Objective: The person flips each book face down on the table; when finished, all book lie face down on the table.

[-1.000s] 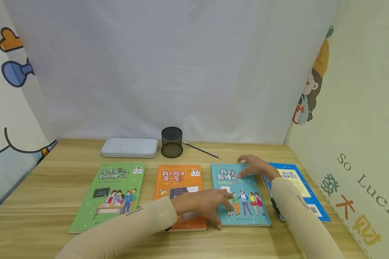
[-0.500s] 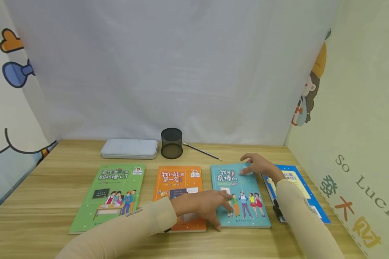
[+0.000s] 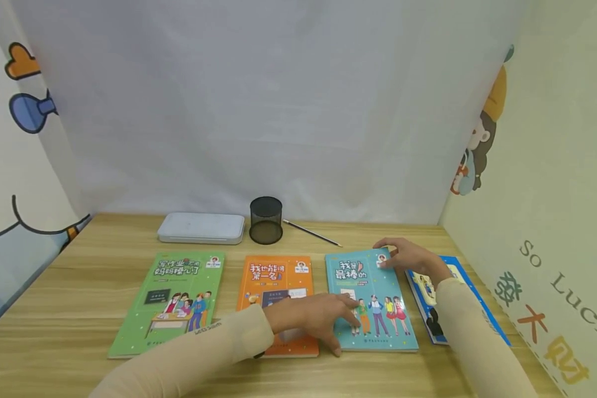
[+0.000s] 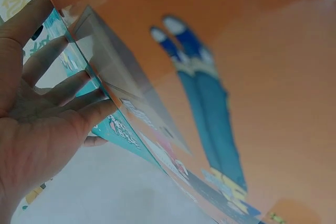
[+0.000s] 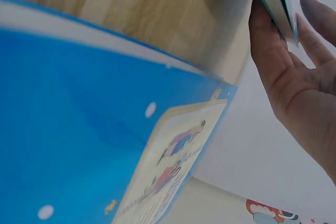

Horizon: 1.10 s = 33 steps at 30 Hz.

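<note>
Four-sided paperbacks lie in a row; a teal book (image 3: 373,293) is between my hands. My right hand (image 3: 410,258) pinches its upper right corner, thumb on the cover and fingers at the far edge. In the right wrist view, the teal book's page edge (image 5: 274,9) shows between the thumb and fingers. My left hand (image 3: 323,318) rests with spread, relaxed fingers over the teal book's left edge, its thumb by the lower left corner. The left forearm crosses an orange book (image 3: 278,276), hiding part of it. A blue book (image 3: 470,287) lies under the right forearm.
A green book (image 3: 174,304) lies at the left of the wooden table (image 3: 69,298). Along the back are a pale pencil case (image 3: 201,228), a black mesh pen holder (image 3: 266,220) and a pencil (image 3: 313,233). A white curtain (image 3: 278,110) hangs behind.
My right hand has shifted slightly to the right along the teal book's top edge to its corner, and that corner now sits a little higher in view. The left hand stays in place.
</note>
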### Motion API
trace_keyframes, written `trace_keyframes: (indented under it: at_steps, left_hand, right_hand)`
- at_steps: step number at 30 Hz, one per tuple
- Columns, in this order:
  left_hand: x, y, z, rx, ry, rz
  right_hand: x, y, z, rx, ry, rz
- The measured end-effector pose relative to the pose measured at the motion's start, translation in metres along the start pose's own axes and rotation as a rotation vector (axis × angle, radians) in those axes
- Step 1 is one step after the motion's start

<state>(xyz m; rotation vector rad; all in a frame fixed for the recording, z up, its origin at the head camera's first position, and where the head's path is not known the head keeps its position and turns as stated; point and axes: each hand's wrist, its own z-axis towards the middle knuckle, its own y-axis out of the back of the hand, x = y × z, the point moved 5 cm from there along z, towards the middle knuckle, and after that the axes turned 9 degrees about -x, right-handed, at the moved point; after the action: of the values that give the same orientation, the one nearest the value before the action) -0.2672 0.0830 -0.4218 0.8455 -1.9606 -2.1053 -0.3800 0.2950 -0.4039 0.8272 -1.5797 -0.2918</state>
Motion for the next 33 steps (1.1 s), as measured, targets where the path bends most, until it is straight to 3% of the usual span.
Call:
trace_keyframes:
  at_steps: [8,23,33]
  left_hand:
    - [-0.001,0.002,0.000,0.012,0.016,-0.020]
    - [0.001,0.000,0.001,0.027,0.023,-0.020]
    - [-0.002,0.005,0.000,0.030,0.014,0.049]
  right_hand:
    - [-0.003,-0.001,-0.002,0.074,-0.015,0.117]
    - [-0.001,0.003,-0.004,0.045,-0.015,0.154]
    - [0.004,0.010,-0.010,0.017,-0.010,0.201]
